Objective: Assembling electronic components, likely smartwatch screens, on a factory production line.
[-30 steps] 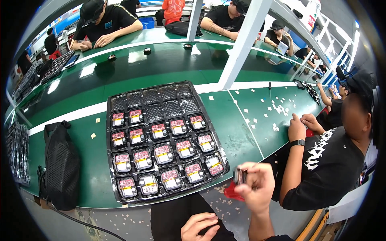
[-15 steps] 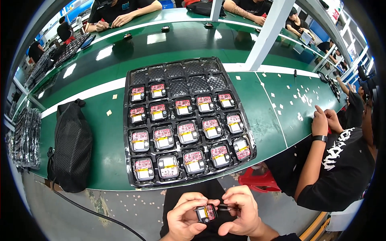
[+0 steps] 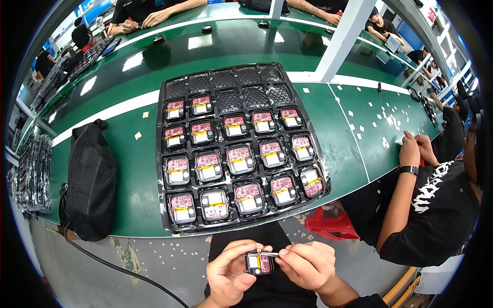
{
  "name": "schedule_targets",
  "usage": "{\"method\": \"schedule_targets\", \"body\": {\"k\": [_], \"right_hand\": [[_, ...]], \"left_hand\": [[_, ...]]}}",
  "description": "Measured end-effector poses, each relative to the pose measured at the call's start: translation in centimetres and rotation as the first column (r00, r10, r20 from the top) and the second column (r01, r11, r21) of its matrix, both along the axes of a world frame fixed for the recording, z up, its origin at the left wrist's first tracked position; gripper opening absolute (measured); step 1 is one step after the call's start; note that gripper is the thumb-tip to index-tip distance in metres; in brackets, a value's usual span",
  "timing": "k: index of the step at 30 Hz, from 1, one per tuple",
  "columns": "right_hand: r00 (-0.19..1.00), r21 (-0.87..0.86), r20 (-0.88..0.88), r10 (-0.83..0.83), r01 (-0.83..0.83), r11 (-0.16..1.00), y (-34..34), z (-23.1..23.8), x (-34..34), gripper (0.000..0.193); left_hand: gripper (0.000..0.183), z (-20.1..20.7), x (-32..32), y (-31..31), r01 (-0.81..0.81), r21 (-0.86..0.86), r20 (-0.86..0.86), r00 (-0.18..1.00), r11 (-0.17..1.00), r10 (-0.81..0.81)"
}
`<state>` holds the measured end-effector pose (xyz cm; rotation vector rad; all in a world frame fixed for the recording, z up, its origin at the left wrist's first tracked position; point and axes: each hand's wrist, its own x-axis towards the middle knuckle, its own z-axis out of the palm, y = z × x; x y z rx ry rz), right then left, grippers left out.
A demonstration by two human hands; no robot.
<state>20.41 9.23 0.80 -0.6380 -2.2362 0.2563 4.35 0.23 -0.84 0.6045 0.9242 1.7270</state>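
My left hand (image 3: 228, 274) is closed round the edge of a small square black device casing (image 3: 258, 263) with a red circuit board, a silver battery and yellow tape inside. Between the fingers of my right hand (image 3: 309, 264) is a pair of metal tweezers (image 3: 269, 254). The tweezer tips reach the casing's upper edge, where a tiny pale piece shows; I cannot tell whether they grip it. Beyond my hands, a black plastic tray (image 3: 228, 98) on the bench carries several similar open casings in its pockets. A few pockets at its far end are bare.
A black mesh bag (image 3: 92, 179) lies on the green bench (image 3: 136, 169) at the left, with a black cable (image 3: 128, 272) hanging below. At the right a co-worker's hands (image 3: 416, 149) are near scattered pale bits (image 3: 390, 120). A grey post (image 3: 341, 46) rises behind the tray.
My right hand has turned and moved in, bringing the tweezer tips to the casing's upper edge. The casing has tilted slightly in my left hand. The whole view has shifted a little.
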Motion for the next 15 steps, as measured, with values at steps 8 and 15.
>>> {"method": "schedule_targets", "body": {"k": [8, 15], "right_hand": [[0.998, -0.092, -0.052, 0.035, -0.04, 0.995, 0.28, -0.38, 0.0, 0.021], [0.991, -0.345, -0.126, 0.04, -0.081, 0.935, 0.58, -0.19, 0.02, 0.022]], "left_hand": [[0.07, -0.19, -0.02, -0.13, 0.026, 0.0, 0.003, 1.0, 1.0, -0.026], [0.067, -0.11, -0.14, -0.07, 0.019, 0.014, -0.044, 0.999, 1.0, -0.018]]}}
